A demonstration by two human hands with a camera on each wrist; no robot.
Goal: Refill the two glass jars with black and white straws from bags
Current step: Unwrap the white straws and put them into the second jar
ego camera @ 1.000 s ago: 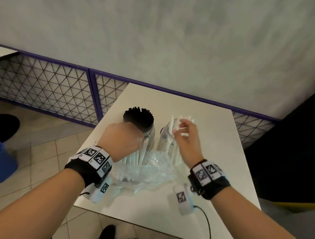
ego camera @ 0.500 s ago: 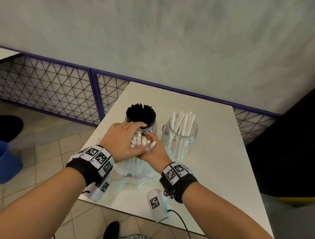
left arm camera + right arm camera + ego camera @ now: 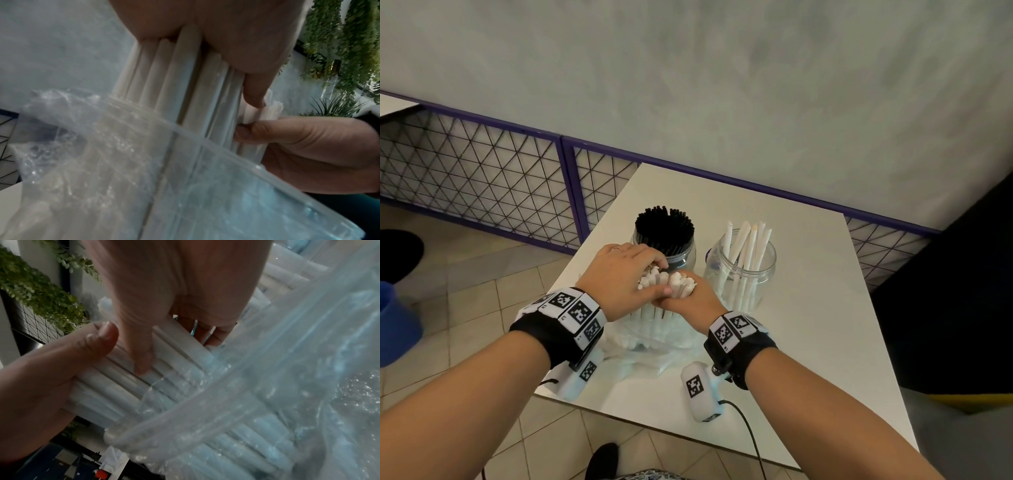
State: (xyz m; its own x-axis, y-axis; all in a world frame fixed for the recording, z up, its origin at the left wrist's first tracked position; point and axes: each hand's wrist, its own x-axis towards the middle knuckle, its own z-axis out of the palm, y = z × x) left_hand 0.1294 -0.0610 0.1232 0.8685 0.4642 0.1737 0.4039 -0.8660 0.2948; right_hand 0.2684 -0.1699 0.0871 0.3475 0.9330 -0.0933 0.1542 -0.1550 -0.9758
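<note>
Two glass jars stand side by side on the white table [image 3: 808, 342]. The left jar [image 3: 666, 245] is packed with black straws. The right jar [image 3: 743, 274] holds several white straws leaning apart. In front of them a bundle of white straws [image 3: 664, 284] stands upright out of a clear plastic bag [image 3: 647, 342]. My left hand [image 3: 640, 274] grips the bundle from the left near its top. My right hand [image 3: 681, 294] curls round straws at the bundle's right side. The wrist views show the straws [image 3: 185, 81] [image 3: 123, 378] between both hands, above the bag's rim [image 3: 123, 162] [image 3: 267, 386].
A purple-framed wire mesh fence [image 3: 482, 178] runs behind the table below a grey wall. A blue object [image 3: 393, 325] sits on the tiled floor at the left. A dark seat [image 3: 945, 291] borders the table's right side.
A second ago my right hand was at the white-straw jar's mouth with straws. It has come back left and down to the bundle, where it now holds straws beside my left hand.
</note>
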